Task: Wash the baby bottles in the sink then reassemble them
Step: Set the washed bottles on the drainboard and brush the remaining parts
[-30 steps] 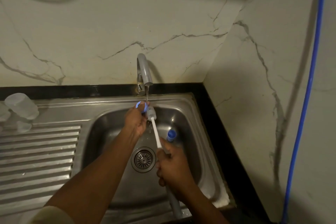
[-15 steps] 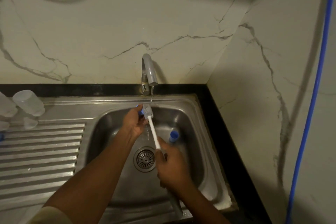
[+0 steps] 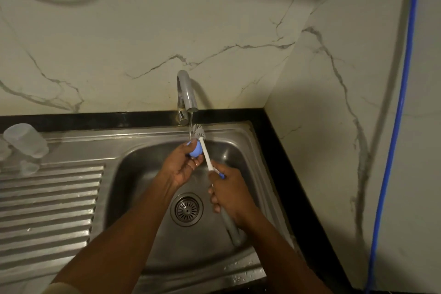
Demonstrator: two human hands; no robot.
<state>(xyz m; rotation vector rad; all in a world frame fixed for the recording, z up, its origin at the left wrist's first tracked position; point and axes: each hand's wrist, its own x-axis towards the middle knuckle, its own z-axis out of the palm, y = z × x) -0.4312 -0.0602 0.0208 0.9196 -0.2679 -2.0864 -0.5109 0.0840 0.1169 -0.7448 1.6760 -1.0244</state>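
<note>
- Under the running tap (image 3: pixel 187 93), over the back of the steel sink (image 3: pixel 253 150), the left hand (image 3: pixel 182 166) is curled round a small blue bottle part (image 3: pixel 196 148), pinching it between thumb and fingers
- A thin stream of water (image 3: pixel 190 126) falls from the spout and meets the blue part at its top edge
- Right hand (image 3: pixel 230 196) is closed in a fist round the handle of a bottle brush (image 3: pixel 206 154); the white shaft rises from the fist up and to the left, passing just beside the blue part on its right
- The brush's grey bristle head (image 3: pixel 199 132) sits above the blue part, close beside the water stream, whether it touches the blue part cannot be told
- The grey lower end of the handle (image 3: pixel 230 227) sticks out below the right fist, pointing toward the near right corner of the basin
- A bit of blue (image 3: pixel 222 175) shows just above the right fist; what it belongs to is unclear
- The round drain strainer (image 3: pixel 186 209) lies on the basin floor between the two forearms
- On the ribbed draining board (image 3: pixel 47 203) to the left, at its far end, a clear plastic cap or cup (image 3: pixel 25 139) lies tilted, with a smaller clear piece (image 3: pixel 29 167) just in front of it
- A black table edge (image 3: pixel 274 141) frames the sink against the marble wall (image 3: pixel 143 31), and a blue hose (image 3: pixel 393 126) runs down the right-hand wall
</note>
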